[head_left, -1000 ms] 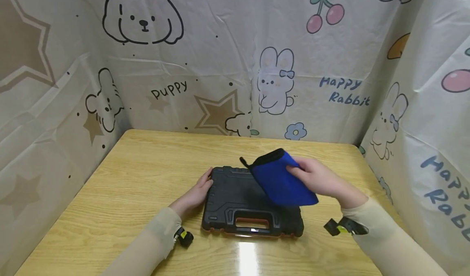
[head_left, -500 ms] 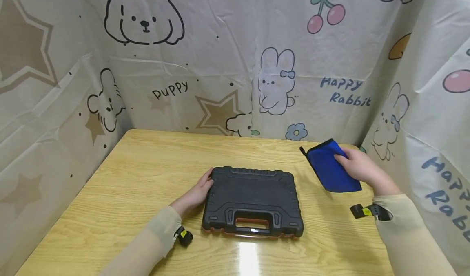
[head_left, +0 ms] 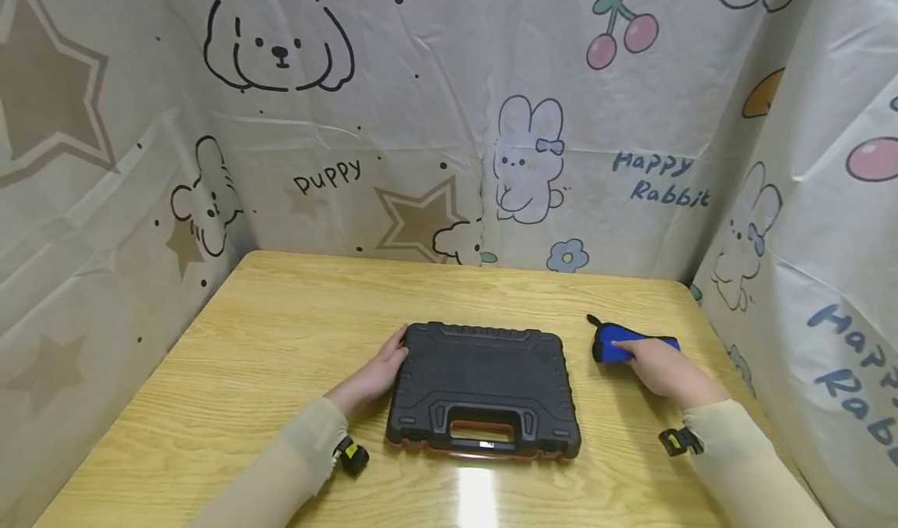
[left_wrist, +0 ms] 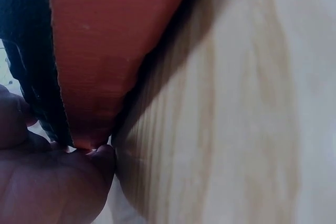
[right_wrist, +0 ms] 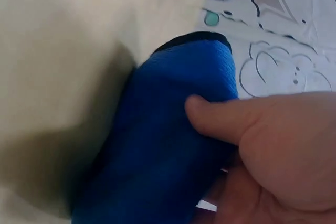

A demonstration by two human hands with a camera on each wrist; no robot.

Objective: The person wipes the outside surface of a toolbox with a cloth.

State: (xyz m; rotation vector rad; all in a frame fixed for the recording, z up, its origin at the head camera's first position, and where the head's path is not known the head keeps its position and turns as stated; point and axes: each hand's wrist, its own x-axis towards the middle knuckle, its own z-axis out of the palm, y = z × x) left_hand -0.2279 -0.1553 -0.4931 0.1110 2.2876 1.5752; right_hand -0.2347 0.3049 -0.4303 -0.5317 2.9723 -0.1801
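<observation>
A black hard plastic carrying case [head_left: 484, 364] with an orange lower half lies flat on the table, its handle toward me. At its far left corner my left hand [head_left: 375, 368] holds the edge; in the left wrist view the fingers [left_wrist: 100, 166] meet the end of the case's orange side [left_wrist: 105, 51]. Right of the case, my right hand [head_left: 662, 368] grips a blue fabric pouch [head_left: 617, 341] with black trim and a small black loop. In the right wrist view the thumb [right_wrist: 210, 116] presses on the blue cloth, and the other fingers are mostly hidden behind it.
The wooden table [head_left: 295, 302] reaches back to a cloth backdrop [head_left: 393, 122] printed with cartoon animals, stars and lettering. A side cloth [head_left: 842, 224] hangs close beside the table's right edge. A wrist camera [head_left: 351, 456] is strapped to the left forearm.
The pouch has gone from over the case to the table's right side and come lower, tilting so it looks narrower. My left hand and the case have stayed in place.
</observation>
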